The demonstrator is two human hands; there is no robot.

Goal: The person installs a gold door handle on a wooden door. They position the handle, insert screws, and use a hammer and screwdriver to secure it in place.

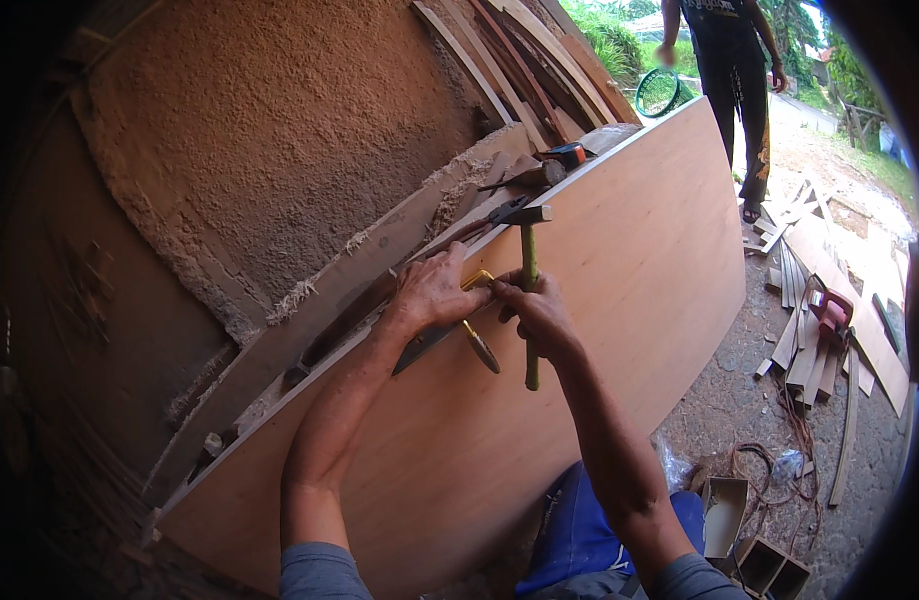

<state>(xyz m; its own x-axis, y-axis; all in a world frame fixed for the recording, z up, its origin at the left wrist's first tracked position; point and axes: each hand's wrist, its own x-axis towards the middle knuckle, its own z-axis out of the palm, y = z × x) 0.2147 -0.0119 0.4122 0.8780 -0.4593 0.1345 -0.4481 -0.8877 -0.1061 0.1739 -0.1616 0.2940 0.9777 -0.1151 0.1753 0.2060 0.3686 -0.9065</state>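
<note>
Head view: right fingers (510, 293) grip hammer (530, 250) below its head.

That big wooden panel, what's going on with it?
The wooden panel stands on its long edge. Near its upper edge, a person's left hand and right hand meet beside a yellow piece; what they pinch there is too small to tell. The right hand also holds a green-handled hammer, head up. Another person stands beyond, near a green basket.
</note>
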